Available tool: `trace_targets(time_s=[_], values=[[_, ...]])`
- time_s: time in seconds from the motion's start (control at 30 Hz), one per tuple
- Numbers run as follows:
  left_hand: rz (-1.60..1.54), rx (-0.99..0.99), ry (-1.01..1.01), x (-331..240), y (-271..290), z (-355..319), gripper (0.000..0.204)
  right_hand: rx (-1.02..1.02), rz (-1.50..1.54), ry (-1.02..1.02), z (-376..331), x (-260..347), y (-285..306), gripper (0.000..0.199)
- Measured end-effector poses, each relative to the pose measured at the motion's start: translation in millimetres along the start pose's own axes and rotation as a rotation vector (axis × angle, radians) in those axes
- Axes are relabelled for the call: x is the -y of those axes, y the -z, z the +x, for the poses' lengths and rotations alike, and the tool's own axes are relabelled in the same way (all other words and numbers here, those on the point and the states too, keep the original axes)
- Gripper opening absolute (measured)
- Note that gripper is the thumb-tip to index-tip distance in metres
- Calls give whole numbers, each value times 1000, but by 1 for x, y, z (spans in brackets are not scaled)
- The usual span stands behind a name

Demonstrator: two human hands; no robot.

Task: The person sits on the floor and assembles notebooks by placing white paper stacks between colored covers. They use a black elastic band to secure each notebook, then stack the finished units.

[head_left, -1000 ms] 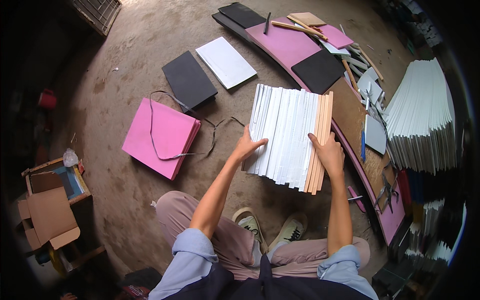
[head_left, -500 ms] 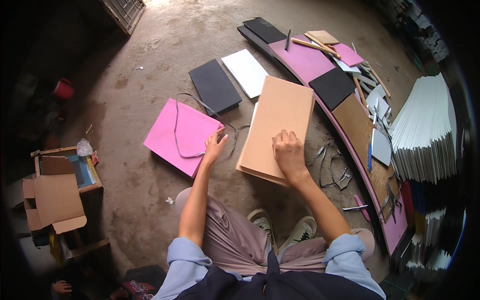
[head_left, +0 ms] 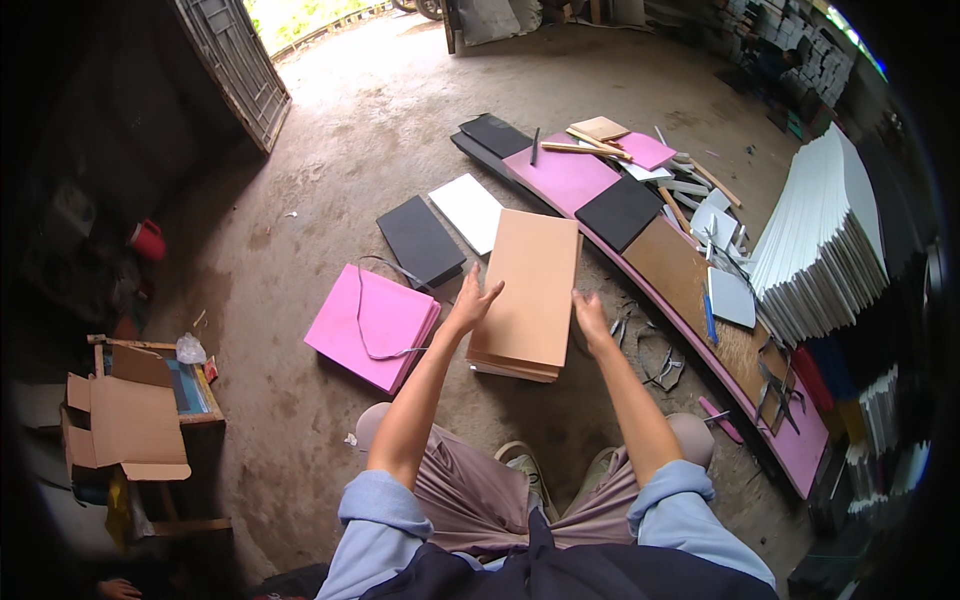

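Observation:
A stack of tan sheets (head_left: 532, 290) stands on the floor in front of me, its edges nearly even. My left hand (head_left: 472, 305) is at the stack's left side, fingers stretched out and thumb apart, against the edge. At the right side, my right hand (head_left: 592, 318) is open with its thumb up, close to the edge; some of its fingers are hidden. To the left lies a pink stack (head_left: 365, 320) with a thin dark strip (head_left: 358, 315) looped over it. Behind are a dark grey stack (head_left: 420, 238) and a white sheet stack (head_left: 467, 212).
A long low board (head_left: 650, 255) runs along the right, bearing pink, black and white pieces, sticks and a blue pen (head_left: 710, 320). Beyond stands a tall white sheet stack (head_left: 820, 220). A cardboard box (head_left: 135, 415) is at left; another person's hand (head_left: 120, 588) shows at lower left.
My right hand has moved from the top of the tan stack to its right side. My left hand has left the pink stack for the tan stack's left side. The tan stack now looks straighter.

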State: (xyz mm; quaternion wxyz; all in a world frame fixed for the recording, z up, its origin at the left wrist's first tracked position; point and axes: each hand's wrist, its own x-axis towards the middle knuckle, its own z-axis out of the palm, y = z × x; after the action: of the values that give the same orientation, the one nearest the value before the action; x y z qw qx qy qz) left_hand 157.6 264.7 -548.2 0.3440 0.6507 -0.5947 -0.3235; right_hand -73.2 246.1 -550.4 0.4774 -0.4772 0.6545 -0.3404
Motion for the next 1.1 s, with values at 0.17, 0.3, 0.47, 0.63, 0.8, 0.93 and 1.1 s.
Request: trace_targets(time_s=[0.17,0.3,0.47,0.63,0.8,0.93,1.1], values=[[89,58,-95,-12,-15,-13,81,62,-65,139,-8,-19,-17,53],[-37,106,-44,-8,-12,-11,86,112,-108,178,-10,-13,-18,57],[234,43,-116,1,-16,-3,86,175,-139,182,-7,-13,-14,70],[508,-90,92,-20,-35,-7,82,356,-95,186,-21,-16,-1,77],[451,-274,40,-54,-47,-21,74,358,-112,291,-30,-28,5,82],[431,-263,42,-56,-42,-27,72,407,-135,271,-31,-24,4,83],[434,-271,-4,-52,-36,-26,71,378,-62,267,-30,-25,-6,84]])
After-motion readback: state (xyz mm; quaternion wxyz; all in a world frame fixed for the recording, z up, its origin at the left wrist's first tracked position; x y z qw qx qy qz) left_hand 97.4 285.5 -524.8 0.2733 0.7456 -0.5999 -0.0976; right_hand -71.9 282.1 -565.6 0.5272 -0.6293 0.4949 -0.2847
